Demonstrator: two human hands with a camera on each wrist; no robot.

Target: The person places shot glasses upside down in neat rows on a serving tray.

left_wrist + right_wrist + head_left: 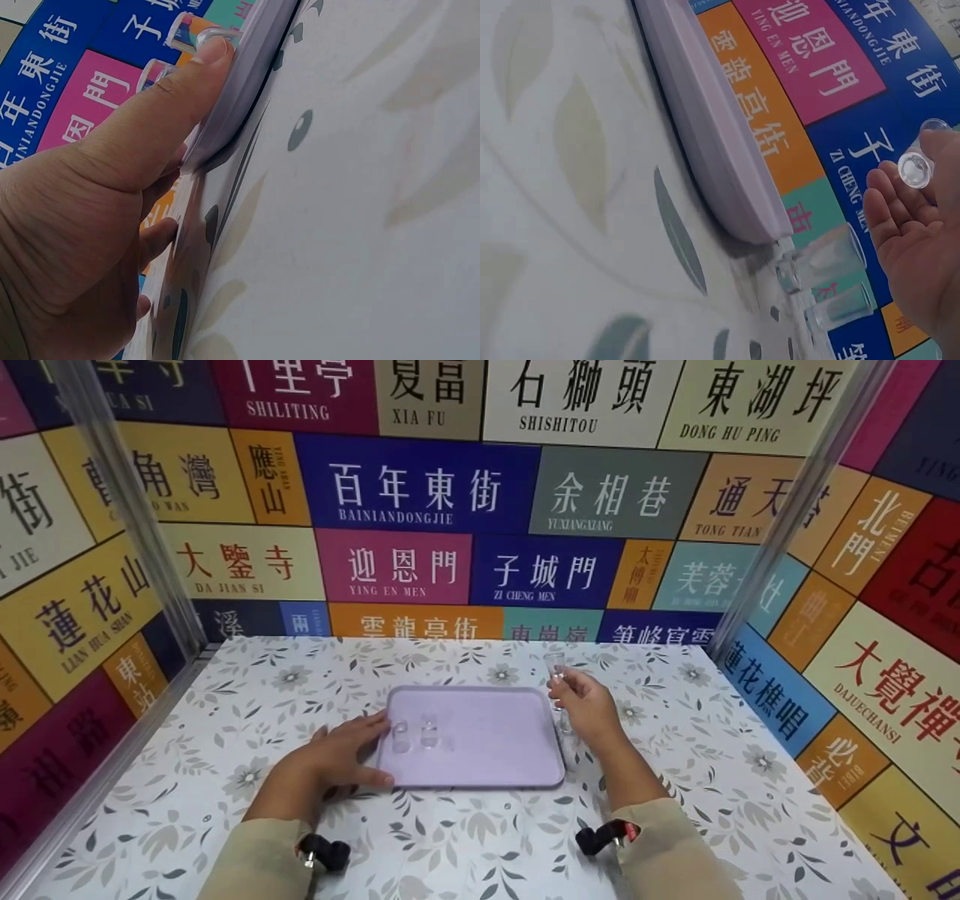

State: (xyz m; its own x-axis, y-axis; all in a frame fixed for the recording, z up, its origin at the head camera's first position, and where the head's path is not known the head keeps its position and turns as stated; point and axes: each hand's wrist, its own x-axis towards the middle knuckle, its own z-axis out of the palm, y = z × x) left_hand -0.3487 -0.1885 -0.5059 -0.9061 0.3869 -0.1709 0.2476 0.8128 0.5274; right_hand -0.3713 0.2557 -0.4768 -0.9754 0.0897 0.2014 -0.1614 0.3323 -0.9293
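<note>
A lilac tray point(487, 742) lies on the table, with two small clear glasses standing on its left part, one nearer the rim point(401, 737) and the other beside it point(429, 733). My left hand point(330, 757) rests at the tray's left edge, thumb and fingers extended; in the left wrist view the thumb point(172, 105) lies against the rim. Past the tray's right edge, my right hand point(592, 709) pinches a small clear glass point(915, 169) above the table. Below it in the right wrist view stand two more clear glasses, a wider one point(825, 259) and a narrower one point(840, 307).
A white cloth with a leaf-and-flower print point(480, 840) covers the table. Panels with coloured Chinese place-name signs point(420, 480) rise behind and at both sides. Clear corner posts point(780, 525) stand at the back left and right.
</note>
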